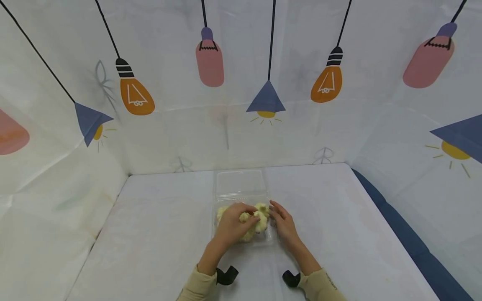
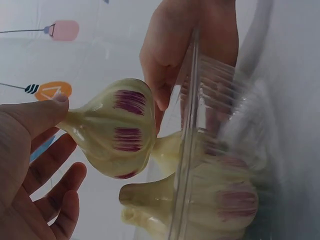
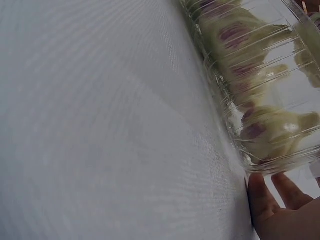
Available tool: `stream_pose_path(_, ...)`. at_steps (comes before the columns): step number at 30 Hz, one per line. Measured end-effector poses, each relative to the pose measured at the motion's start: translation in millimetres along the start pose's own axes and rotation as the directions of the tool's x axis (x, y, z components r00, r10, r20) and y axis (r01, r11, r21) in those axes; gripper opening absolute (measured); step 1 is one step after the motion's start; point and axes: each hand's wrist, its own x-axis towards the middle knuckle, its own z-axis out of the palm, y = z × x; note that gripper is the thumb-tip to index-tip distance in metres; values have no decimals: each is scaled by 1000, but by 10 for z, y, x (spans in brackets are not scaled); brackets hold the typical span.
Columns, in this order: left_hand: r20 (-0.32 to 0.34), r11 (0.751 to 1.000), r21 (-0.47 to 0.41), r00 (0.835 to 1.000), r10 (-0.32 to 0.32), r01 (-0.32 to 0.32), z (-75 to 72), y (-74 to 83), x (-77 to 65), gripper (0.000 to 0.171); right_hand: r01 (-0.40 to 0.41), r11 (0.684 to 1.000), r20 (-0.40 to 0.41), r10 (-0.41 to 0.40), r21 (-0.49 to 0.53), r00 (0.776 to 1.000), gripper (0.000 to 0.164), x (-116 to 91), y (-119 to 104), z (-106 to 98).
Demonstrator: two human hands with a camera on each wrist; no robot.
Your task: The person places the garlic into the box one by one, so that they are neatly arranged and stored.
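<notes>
My left hand (image 1: 232, 225) pinches a garlic bulb (image 2: 117, 127) by its stem, between thumb and fingertips. Pale yellow with purple streaks, the bulb is held sideways over the mouth of a clear plastic clamshell box (image 1: 241, 180). Inside the box lie several more garlic bulbs (image 2: 220, 200), partly seen through its ribbed wall. My right hand (image 1: 286, 228) is at the right side of the box, its fingers extended. In the right wrist view its fingertips (image 3: 257, 185) are right at the bottom corner of the box, beside another bulb (image 3: 272, 131).
The box stands on a white-covered table (image 1: 169, 217), its lid folded back toward the far edge. A white sheet (image 1: 233, 138) printed with lamps hangs behind and at both sides. Something dark blue (image 1: 406, 234) runs along the table's right edge.
</notes>
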Motion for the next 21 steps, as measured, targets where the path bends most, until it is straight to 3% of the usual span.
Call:
stream_pose_path(4, 20, 1000, -22, 1000, -5, 6, 35, 20, -12, 21, 4, 1000, 11, -4, 4, 1000, 41, -8, -15, -6)
stream_pose_path(11, 39, 1000, -6, 999, 6, -6, 146, -24, -44, 18, 23, 1000, 42, -23, -7, 999, 41, -134, -301, -18)
stream_pose_path(16, 70, 999, 19, 997, -38, 37, 200, -33, -52, 17, 17, 1000, 33, -18, 19, 999, 41, 0, -45, -21)
stream_pose_path(21, 101, 998, 7, 993, -62, 62, 241, -38, -74, 18, 20, 1000, 18, -20, -4, 1000, 41, 6, 24, -8)
